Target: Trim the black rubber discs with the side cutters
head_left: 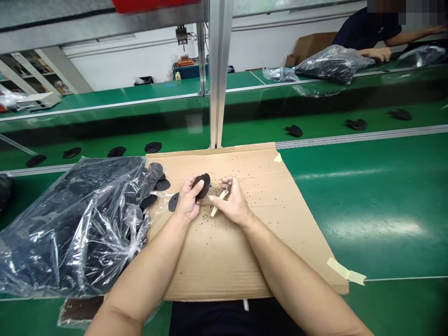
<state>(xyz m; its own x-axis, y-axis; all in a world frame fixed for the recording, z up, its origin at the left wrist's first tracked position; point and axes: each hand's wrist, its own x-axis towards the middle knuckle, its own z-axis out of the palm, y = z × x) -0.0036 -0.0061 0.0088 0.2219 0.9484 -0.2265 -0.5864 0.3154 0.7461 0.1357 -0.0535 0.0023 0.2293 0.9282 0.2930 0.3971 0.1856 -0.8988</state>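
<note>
Disc [204, 187] and tool [217, 206] stand just apart above the cardboard [224, 268], a narrow gap between them. The left hand [188, 201] pinches the black disc by its rim, thumb laid over the near face, so that the disc is tilted up rather than flat. The right hand [238, 201] is closed around the tool, whose pale handle slants from near-left to far-right, its metal end pointing away from the person. The disc thus lies to the left of the right hand, whose thumb tip comes close to its lower edge; whether they touch cannot be told.

Dark crumbs [205, 217] are scattered beneath and around both hands. A loose disc [173, 202] lies just behind the left wrist, and a plastic bag [87, 224] of black pieces crowds that side. More room lies to the right, where the cardboard runs to an edge taped [346, 271] at the near corner, with the green surface [378, 200] beyond. A metal post [219, 70] rises past the far edge.
</note>
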